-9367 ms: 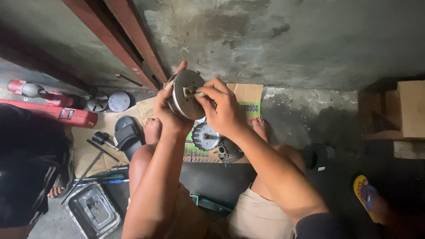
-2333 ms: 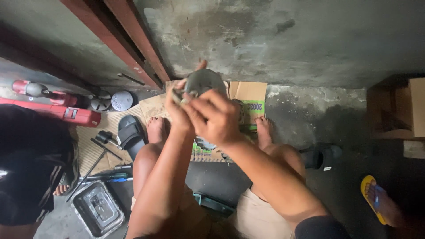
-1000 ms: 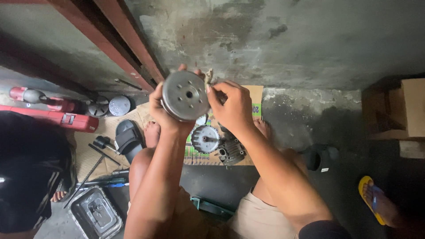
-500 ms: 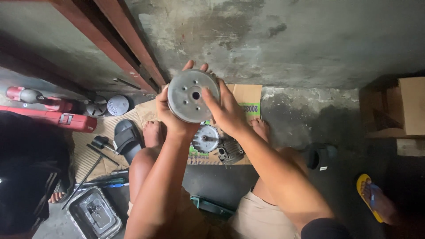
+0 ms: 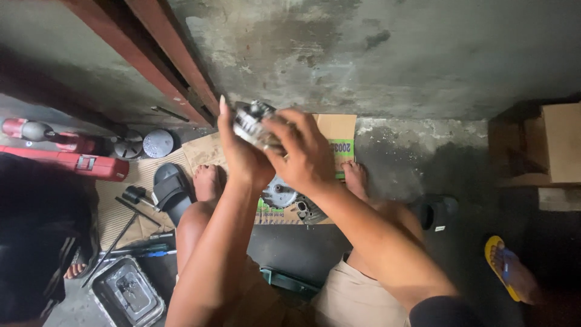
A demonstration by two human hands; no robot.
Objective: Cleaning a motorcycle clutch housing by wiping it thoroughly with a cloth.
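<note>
I hold a round grey metal machine part up in front of me with both hands. My left hand grips it from the left and below, thumb raised. My right hand covers its right side, fingers curled over it. The part is turned edge-on, so its flat face is hidden. Below my hands, on a flattened cardboard sheet, lie a grey engine cover and a smaller dark part, between my bare feet.
Red tool case and two round metal pieces lie left. Screwdrivers, a black sandal and a metal tray sit lower left. A cardboard box is right; another person's foot in a yellow sandal is lower right.
The round part showed its flat holed face half a second ago; now it is tilted edge-on and my right hand has closed over it.
</note>
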